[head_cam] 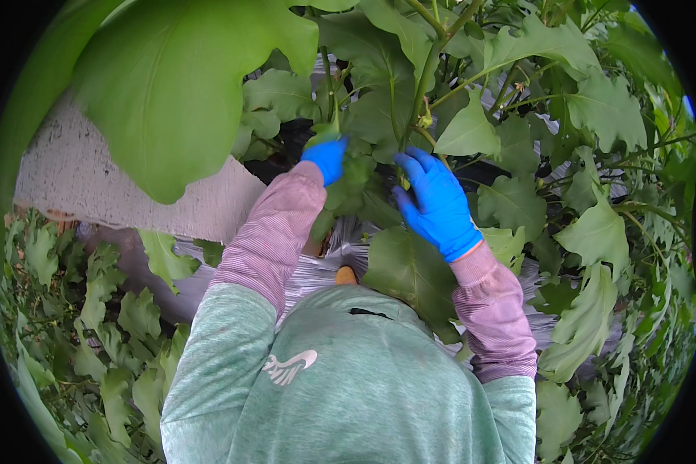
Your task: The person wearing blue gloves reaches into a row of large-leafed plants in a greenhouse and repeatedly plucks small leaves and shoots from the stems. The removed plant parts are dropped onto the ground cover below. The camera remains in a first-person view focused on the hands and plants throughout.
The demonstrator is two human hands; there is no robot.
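Observation:
My left hand, in a blue glove, is closed among the leaves left of the main stem. A blurred green leaf hangs from it, and a pale green stalk shows just above the fist. My right hand, also blue-gloved, is beside the thick green stem of a broad-leaved plant that looks like eggplant. Its fingertips reach the stem's lower part, with thumb and fingers apart. Leaves partly hide where they meet. A small green bud sits on the stem above the right hand.
A large leaf looms close at upper left, in front of a pale, rough-surfaced panel. Silvery plastic mulch covers the ground before me, where a brownish-yellow shoe tip shows. Dense foliage crowds the right side.

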